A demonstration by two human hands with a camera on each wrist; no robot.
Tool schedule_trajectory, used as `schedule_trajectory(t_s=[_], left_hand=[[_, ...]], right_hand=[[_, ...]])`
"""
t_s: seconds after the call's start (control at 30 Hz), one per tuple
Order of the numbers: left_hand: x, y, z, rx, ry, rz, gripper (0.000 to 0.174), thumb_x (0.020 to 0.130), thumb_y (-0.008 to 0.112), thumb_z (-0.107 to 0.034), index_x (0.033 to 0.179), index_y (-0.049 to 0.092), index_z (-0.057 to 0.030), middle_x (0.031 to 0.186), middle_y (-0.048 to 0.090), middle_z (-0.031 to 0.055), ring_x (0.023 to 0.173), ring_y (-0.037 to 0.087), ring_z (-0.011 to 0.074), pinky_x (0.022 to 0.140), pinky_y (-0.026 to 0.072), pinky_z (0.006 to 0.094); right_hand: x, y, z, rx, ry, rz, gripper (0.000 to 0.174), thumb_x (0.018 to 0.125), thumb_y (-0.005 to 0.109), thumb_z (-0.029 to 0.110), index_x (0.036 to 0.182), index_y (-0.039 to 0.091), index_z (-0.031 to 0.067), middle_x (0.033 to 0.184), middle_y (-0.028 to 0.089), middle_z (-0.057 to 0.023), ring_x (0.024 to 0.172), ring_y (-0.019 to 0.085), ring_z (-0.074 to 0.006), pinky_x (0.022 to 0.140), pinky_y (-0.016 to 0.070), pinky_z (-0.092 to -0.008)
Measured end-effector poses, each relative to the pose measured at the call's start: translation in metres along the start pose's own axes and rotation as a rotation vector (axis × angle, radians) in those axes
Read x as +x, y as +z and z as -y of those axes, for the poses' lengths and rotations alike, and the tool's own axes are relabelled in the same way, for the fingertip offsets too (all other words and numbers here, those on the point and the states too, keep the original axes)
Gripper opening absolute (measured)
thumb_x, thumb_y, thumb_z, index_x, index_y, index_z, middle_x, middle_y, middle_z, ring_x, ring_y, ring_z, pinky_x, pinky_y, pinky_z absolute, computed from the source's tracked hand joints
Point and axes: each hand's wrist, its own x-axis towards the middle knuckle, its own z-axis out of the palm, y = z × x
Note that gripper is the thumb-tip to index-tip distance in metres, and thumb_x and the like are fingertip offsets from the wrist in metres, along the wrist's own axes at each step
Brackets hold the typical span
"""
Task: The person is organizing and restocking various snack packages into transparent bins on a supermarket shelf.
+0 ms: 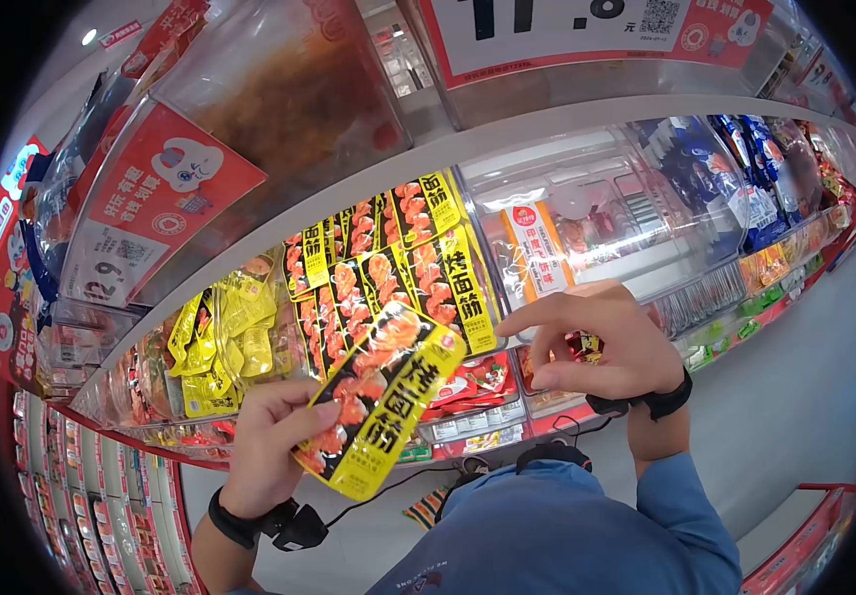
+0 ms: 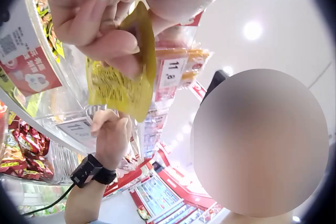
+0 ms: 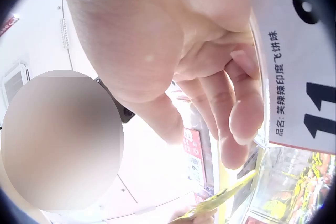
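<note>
My left hand (image 1: 271, 436) pinches a yellow-and-black snack packet (image 1: 380, 402) by its left edge, thumb on the printed front. The packet is tilted in front of a bin of matching packets (image 1: 349, 283). In the left wrist view its yellow back (image 2: 118, 90) shows. My right hand (image 1: 611, 342) holds nothing; its index finger reaches left, near the matching packets' right side, and the other fingers bend loosely. In the right wrist view, the fingers (image 3: 220, 98) hang beside a white price card (image 3: 299, 66).
A clear-lidded bin with an orange-and-white packet (image 1: 537, 248) adjoins on the right, with blue packets (image 1: 760, 178) beyond. Small yellow pouches (image 1: 235, 347) lie left. A red-and-white price sign (image 1: 155, 193) stands upper left. A cable (image 1: 388, 486) trails from the left wrist camera.
</note>
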Motion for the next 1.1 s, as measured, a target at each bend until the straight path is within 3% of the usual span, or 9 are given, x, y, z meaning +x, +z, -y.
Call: schedule_trajectory(t_s=[0.07,0.27,0.33,0.5,0.6,0.73,0.77,0.9,1.1], left_hand=[[0.013,0.008,-0.004,-0.118,-0.03,-0.2,0.017,0.089,0.059,-0.01,0.1,0.063,0.0029,0.086,0.066,0.0046,0.069,0.06,0.0073,0.057,0.0475,0.0219],[0.082,-0.013,-0.019,-0.015,0.058,-0.094,0.014,0.093,0.052,-0.014,0.097,0.057,-0.0015,0.086,0.063,0.0037,0.065,0.057,0.0094,0.053,0.0446,0.0232],[0.113,-0.032,-0.018,0.075,0.072,-0.042,0.014,0.093,0.051,-0.013,0.103,0.058,-0.0043,0.095,0.064,0.0012,0.078,0.06,0.0078,0.06,0.0463,0.0228],[0.15,-0.022,-0.017,0.067,0.139,-0.406,0.008,0.089,0.058,-0.007,0.095,0.055,-0.0013,0.084,0.057,0.0011,0.078,0.06,0.0137,0.062,0.0512,0.0282],[0.164,-0.025,-0.013,0.185,0.12,-0.425,0.011,0.087,0.06,-0.006,0.094,0.053,-0.0019,0.077,0.052,0.0008,0.074,0.06,0.0184,0.063,0.0527,0.0335],[0.164,-0.029,-0.026,1.191,0.145,-0.399,0.022,0.083,0.064,-0.011,0.099,0.055,0.0008,0.078,0.055,0.0085,0.067,0.059,0.0188,0.067,0.0523,0.0381],[0.155,-0.019,-0.029,1.394,0.243,-0.441,0.036,0.08,0.065,-0.011,0.111,0.054,0.0036,0.095,0.061,0.0197,0.083,0.063,0.0258,0.08,0.0502,0.0381],[0.155,-0.024,-0.024,1.384,0.514,-0.061,0.046,0.083,0.058,-0.011,0.126,0.049,0.0027,0.133,0.046,0.0285,0.125,0.044,0.0389,0.103,0.036,0.0428],[0.158,-0.019,-0.011,1.571,0.34,0.038,0.044,0.089,0.049,-0.016,0.131,0.047,-0.0005,0.14,0.038,0.0272,0.128,0.041,0.0378,0.105,0.0343,0.0421]], right_hand=[[0.001,0.0,-0.002,-0.05,-0.042,0.012,0.023,0.074,0.072,0.017,0.092,0.07,0.0037,0.065,0.064,-0.0049,0.053,0.057,-0.0133,0.051,0.0431,-0.0261],[0.001,-0.002,-0.003,-0.111,-0.077,0.052,0.021,0.078,0.072,0.024,0.089,0.069,0.0065,0.064,0.062,-0.0043,0.053,0.059,-0.0143,0.051,0.0444,-0.0272],[0.0,-0.002,-0.004,-0.109,-0.087,0.037,0.02,0.078,0.072,0.024,0.088,0.069,0.0064,0.063,0.062,-0.0046,0.053,0.059,-0.0141,0.051,0.0442,-0.0271],[-0.001,-0.001,-0.008,-0.117,-0.13,0.015,0.019,0.074,0.072,0.019,0.087,0.07,0.0057,0.063,0.063,-0.0046,0.052,0.059,-0.014,0.05,0.0426,-0.0268],[-0.001,-0.001,-0.009,-0.109,-0.14,0.014,0.019,0.073,0.073,0.019,0.088,0.071,0.0062,0.063,0.063,-0.0041,0.052,0.058,-0.0144,0.049,0.0419,-0.0268],[-0.001,-0.002,-0.009,-0.098,-0.154,0.027,0.019,0.074,0.073,0.021,0.088,0.071,0.0073,0.062,0.063,-0.0032,0.052,0.059,-0.0148,0.049,0.0421,-0.0276],[-0.002,-0.002,-0.009,-0.105,-0.165,0.018,0.019,0.074,0.073,0.021,0.087,0.071,0.0073,0.062,0.063,-0.003,0.052,0.059,-0.0148,0.049,0.042,-0.0275],[0.0,-0.001,-0.012,-0.131,-0.215,0.002,0.019,0.077,0.073,0.025,0.088,0.07,0.0096,0.062,0.062,-0.0017,0.051,0.058,-0.0143,0.049,0.0422,-0.0279],[0.0,-0.001,-0.011,-0.149,-0.234,0.006,0.018,0.078,0.073,0.025,0.088,0.07,0.0108,0.062,0.062,-0.0009,0.051,0.058,-0.0139,0.05,0.043,-0.0282]])
